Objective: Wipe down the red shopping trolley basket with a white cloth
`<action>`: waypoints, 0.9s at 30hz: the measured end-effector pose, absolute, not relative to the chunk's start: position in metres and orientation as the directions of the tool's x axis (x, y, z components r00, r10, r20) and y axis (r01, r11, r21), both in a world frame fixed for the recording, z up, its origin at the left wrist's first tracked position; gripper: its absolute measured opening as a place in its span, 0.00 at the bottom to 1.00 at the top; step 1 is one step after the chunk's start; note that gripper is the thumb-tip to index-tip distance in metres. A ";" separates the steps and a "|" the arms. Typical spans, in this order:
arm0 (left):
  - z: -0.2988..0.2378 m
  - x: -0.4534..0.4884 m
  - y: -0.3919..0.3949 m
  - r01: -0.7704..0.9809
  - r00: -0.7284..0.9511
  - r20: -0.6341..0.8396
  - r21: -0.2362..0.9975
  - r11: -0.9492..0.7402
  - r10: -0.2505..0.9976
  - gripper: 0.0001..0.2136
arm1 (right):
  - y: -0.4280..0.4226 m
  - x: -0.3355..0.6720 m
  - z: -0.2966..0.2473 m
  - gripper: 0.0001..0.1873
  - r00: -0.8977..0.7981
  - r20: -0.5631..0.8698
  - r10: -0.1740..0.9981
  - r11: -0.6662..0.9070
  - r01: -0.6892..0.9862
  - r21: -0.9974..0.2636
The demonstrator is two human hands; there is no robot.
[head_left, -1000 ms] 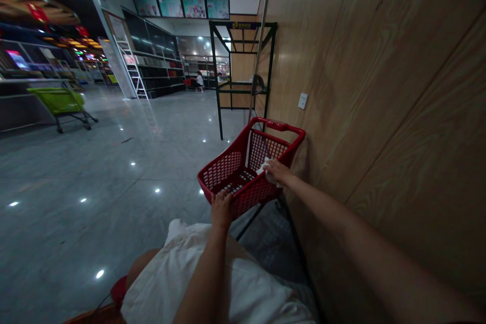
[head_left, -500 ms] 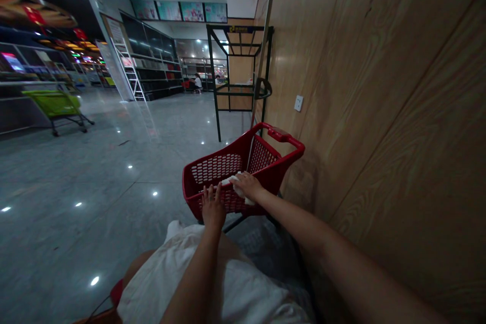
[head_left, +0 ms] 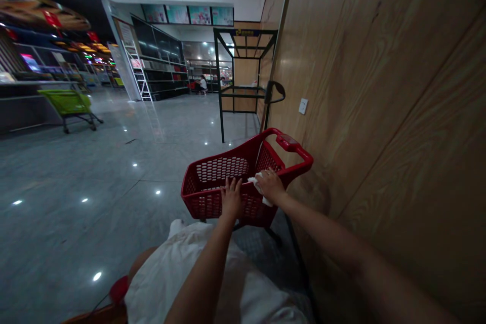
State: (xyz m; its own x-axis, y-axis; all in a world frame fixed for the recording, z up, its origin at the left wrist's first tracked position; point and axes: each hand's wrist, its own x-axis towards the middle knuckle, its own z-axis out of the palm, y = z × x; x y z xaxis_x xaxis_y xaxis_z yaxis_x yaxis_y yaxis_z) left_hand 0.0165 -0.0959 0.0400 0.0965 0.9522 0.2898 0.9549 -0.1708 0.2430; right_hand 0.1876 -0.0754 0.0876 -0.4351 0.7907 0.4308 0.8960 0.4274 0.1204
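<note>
Head view: red lattice-sided cart [head_left: 205, 206], left hand [head_left: 231, 201] with fingers apart, right hand [head_left: 271, 186] clamped on white cloth [head_left: 257, 185]

Left hand [head_left: 231, 201] now nearer the handle [head_left: 290, 143], red cart [head_left: 249, 210] apparently more side-on

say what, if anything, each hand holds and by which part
The right hand holds a white cloth by its middle, parts showing either side. The left hand touches the near rim of the red cart; whether it grips is unclear.
</note>
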 end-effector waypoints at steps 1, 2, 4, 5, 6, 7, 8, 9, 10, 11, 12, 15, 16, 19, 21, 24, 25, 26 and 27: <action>0.042 0.024 -0.094 0.953 0.081 0.249 0.265 -0.149 0.965 0.31 | -0.075 0.176 0.082 0.13 -0.452 0.422 0.786 0.448 0.887 0.116; 0.044 0.029 -0.093 0.952 0.069 0.222 0.276 -0.130 0.973 0.31 | -0.074 0.166 0.078 0.13 -0.469 0.412 0.781 0.466 0.878 0.115; 0.045 0.031 -0.092 0.956 0.065 0.201 0.268 -0.119 0.977 0.31 | -0.073 0.153 0.073 0.14 -0.488 0.394 0.779 0.485 0.867 0.114; 0.044 0.029 -0.093 0.958 0.078 0.204 0.255 -0.130 0.976 0.31 | -0.073 0.152 0.073 0.14 -0.491 0.388 0.780 0.489 0.865 0.113; 0.043 0.026 -0.093 0.960 0.095 0.210 0.240 -0.146 0.973 0.32 | -0.073 0.155 0.075 0.14 -0.492 0.385 0.781 0.489 0.865 0.113; 0.042 0.022 -0.093 0.960 0.109 0.216 0.230 -0.159 0.970 0.32 | -0.074 0.162 0.078 0.14 -0.489 0.385 0.783 0.485 0.867 0.114; 0.041 0.018 -0.093 0.960 0.116 0.223 0.223 -0.167 0.968 0.33 | -0.075 0.173 0.083 0.14 -0.479 0.390 0.786 0.474 0.873 0.116; 0.040 0.015 -0.094 0.961 0.119 0.230 0.219 -0.171 0.966 0.34 | -0.077 0.185 0.089 0.14 -0.461 0.398 0.793 0.454 0.883 0.117; 0.038 0.013 -0.094 0.961 0.119 0.240 0.215 -0.172 0.964 0.34 | -0.080 0.200 0.095 0.14 -0.437 0.407 0.802 0.428 0.896 0.119; 0.037 0.013 -0.094 0.962 0.117 0.250 0.211 -0.172 0.961 0.35 | -0.082 0.215 0.101 0.15 -0.411 0.413 0.813 0.398 0.909 0.120; 0.036 0.013 -0.094 0.963 0.117 0.257 0.206 -0.173 0.959 0.35 | -0.085 0.230 0.108 0.16 -0.385 0.418 0.823 0.370 0.921 0.122; 0.035 0.017 -0.094 0.964 0.126 0.251 0.196 -0.178 0.960 0.36 | -0.089 0.261 0.122 0.18 -0.304 0.432 0.849 0.284 0.952 0.112; 0.036 0.019 -0.094 0.964 0.128 0.241 0.196 -0.177 0.962 0.37 | -0.090 0.266 0.125 0.18 -0.283 0.439 0.852 0.264 0.959 0.107; 0.039 0.024 -0.094 0.968 0.117 0.219 0.192 -0.160 0.969 0.36 | -0.087 0.261 0.121 0.17 -0.273 0.477 0.835 0.256 0.961 0.101; 0.041 0.026 -0.095 0.974 0.100 0.217 0.178 -0.141 0.971 0.36 | -0.084 0.243 0.110 0.18 -0.288 0.505 0.814 0.277 0.956 0.098; 0.042 0.027 -0.097 0.980 0.088 0.222 0.153 -0.124 0.971 0.36 | -0.081 0.204 0.087 0.18 -0.327 0.517 0.791 0.337 0.938 0.078; 0.043 0.027 -0.097 0.981 0.091 0.224 0.148 -0.126 0.970 0.36 | -0.080 0.189 0.079 0.17 -0.348 0.515 0.783 0.366 0.928 0.070; 0.043 0.026 -0.097 0.981 0.093 0.226 0.147 -0.129 0.970 0.35 | -0.079 0.175 0.072 0.17 -0.371 0.511 0.775 0.396 0.916 0.064; 0.043 0.025 -0.098 0.980 0.096 0.226 0.147 -0.131 0.969 0.34 | -0.079 0.163 0.066 0.17 -0.389 0.507 0.769 0.420 0.906 0.058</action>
